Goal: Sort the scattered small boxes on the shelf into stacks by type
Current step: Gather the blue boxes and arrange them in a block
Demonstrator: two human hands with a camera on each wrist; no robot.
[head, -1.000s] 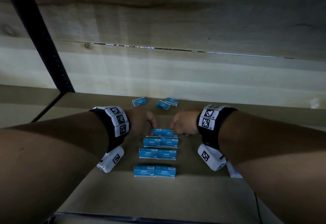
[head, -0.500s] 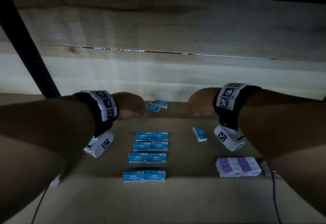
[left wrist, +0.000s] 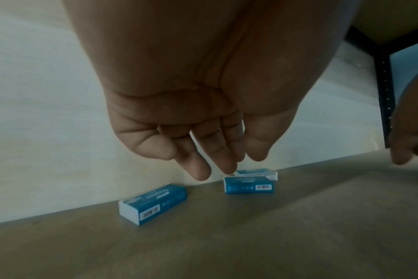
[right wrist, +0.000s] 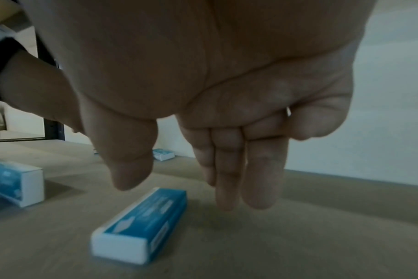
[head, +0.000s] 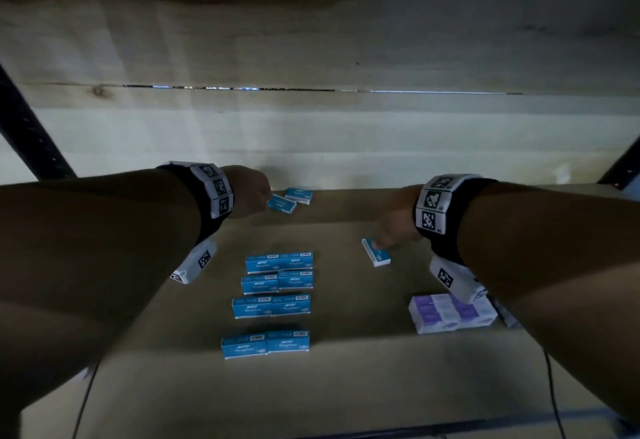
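Observation:
Several pairs of blue staple boxes stand in a column at the shelf's middle. Two loose blue boxes lie at the back wall, and a third shows left of them in the left wrist view. My left hand hovers over them, its fingers straight and empty. My right hand hangs over a single blue box, thumb and fingers spread either side of that box without touching it. A purple and white box stack sits at the right.
The wooden back wall closes the shelf behind the boxes. Black uprights stand at the left and right rear corners. A dark cable runs along the shelf at the front right.
Both hands left the blue column. The left went back to the loose boxes at the wall; the right swung right and came down over the single blue box.

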